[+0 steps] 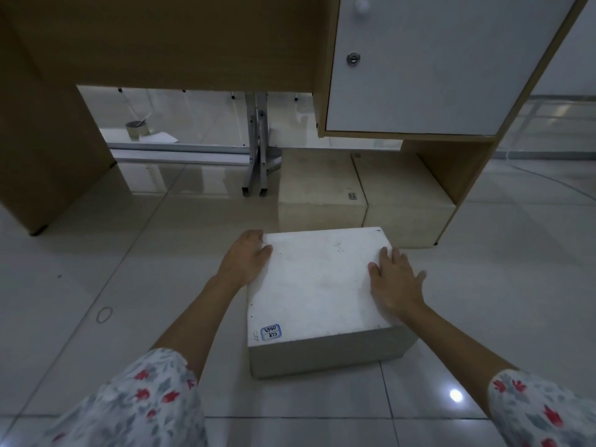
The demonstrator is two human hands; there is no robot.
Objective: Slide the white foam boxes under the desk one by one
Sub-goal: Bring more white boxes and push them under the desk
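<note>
Fingers of my left hand point(248, 256) curl round the far left corner of the white foam box point(316, 285), thumb on its top, while my right hand point(395, 279) lies flat on the top's right edge with fingers straight and spread. I see the box sitting on the tiled floor point(96, 253), just before two more foam boxes point(319, 185) tucked under the bench point(161, 43).

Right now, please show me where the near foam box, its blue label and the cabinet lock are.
near foam box point(316, 285): head view, bare middle of its top.
blue label point(270, 332): head view, centre of the sticker.
cabinet lock point(353, 58): head view, its round metal face.
</note>
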